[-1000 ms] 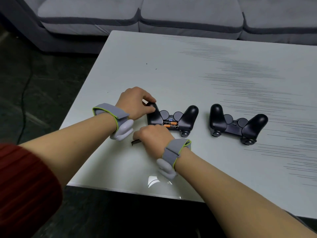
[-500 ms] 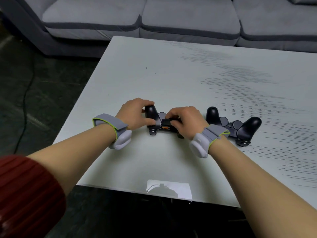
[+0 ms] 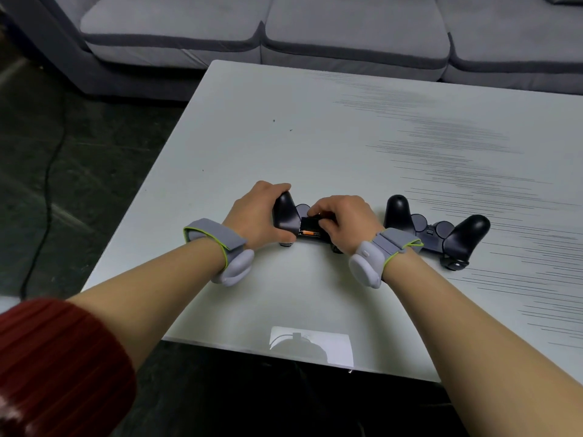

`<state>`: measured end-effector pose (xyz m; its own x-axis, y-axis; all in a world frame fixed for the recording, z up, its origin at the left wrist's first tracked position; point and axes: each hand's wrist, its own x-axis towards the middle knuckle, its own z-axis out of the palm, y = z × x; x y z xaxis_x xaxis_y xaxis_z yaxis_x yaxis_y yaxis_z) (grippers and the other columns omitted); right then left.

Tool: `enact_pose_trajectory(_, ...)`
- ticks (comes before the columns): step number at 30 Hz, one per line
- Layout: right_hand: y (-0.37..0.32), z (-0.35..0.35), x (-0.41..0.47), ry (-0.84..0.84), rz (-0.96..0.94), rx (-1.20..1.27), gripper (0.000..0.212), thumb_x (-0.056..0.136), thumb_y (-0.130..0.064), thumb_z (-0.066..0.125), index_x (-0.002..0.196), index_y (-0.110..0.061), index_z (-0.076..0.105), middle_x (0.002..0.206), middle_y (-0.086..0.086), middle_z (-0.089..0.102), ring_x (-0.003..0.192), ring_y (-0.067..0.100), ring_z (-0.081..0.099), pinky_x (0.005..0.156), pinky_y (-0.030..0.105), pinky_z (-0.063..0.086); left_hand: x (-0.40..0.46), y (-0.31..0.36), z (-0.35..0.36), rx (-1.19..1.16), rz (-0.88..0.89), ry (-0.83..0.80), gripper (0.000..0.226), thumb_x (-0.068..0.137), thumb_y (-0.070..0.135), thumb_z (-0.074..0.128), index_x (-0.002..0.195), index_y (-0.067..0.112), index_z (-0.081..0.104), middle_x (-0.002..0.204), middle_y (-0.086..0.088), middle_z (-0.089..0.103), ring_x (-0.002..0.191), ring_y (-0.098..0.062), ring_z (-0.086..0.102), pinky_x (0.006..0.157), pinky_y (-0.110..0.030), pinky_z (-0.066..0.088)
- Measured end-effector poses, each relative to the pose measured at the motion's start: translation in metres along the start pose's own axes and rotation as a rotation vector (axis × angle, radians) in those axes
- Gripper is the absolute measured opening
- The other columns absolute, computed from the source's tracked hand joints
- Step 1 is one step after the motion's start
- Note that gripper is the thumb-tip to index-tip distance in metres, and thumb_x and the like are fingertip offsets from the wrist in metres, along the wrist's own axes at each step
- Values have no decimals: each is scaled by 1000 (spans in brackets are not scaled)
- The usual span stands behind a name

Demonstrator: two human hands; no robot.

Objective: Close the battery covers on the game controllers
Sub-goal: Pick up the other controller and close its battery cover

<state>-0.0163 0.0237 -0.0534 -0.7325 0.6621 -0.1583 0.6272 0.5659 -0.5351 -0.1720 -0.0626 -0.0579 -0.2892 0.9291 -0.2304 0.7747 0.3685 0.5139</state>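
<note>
Two black game controllers lie face down on the white table. My left hand grips the left handle of the left controller. Its battery bay is partly uncovered, and an orange battery shows inside. My right hand holds the small black battery cover tilted over the bay's far side and hides the controller's right handle. The right controller lies untouched just right of my right wrist.
A grey sofa stands beyond the table's far edge. Dark floor with a black cable lies to the left. The table's near edge runs below my forearms. Both wrists wear grey bands.
My right hand picked the cover up from the table in front of the controller and brought it over the battery bay. My left hand kept its hold on the left handle.
</note>
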Motion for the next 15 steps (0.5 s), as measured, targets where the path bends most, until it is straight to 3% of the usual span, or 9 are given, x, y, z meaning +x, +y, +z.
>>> enact_pose_trajectory(3,1,1,0,0,-11,13,30,86,-1,50,106,-17,66,100,12,71,76,24,53,80,35,53,0,-1,0,-2,3,6,91,64,31,80,141,24,33,138,-4,43,119,-25,52,95,-31,39)
enact_pose_trajectory(8,1,5,2,8,-17,14,28,87,-1,49,104,-15,66,96,12,72,68,23,49,83,39,54,1,-1,0,-6,10,8,91,63,31,80,141,24,34,138,-5,44,119,-26,52,96,-33,40)
enact_pose_trajectory(12,0,6,3,-7,-14,8,29,87,0,48,104,-15,66,100,12,71,71,24,53,83,39,53,2,-1,1,-10,13,10,90,64,30,80,141,24,34,138,-5,43,119,-26,52,93,-30,39)
enact_pose_trajectory(15,-1,7,3,-13,-27,-20,30,86,1,48,106,-14,65,106,11,69,92,30,60,85,41,51,2,-2,2,-11,14,14,90,64,31,80,141,24,34,138,-4,43,119,-26,51,91,-27,37)
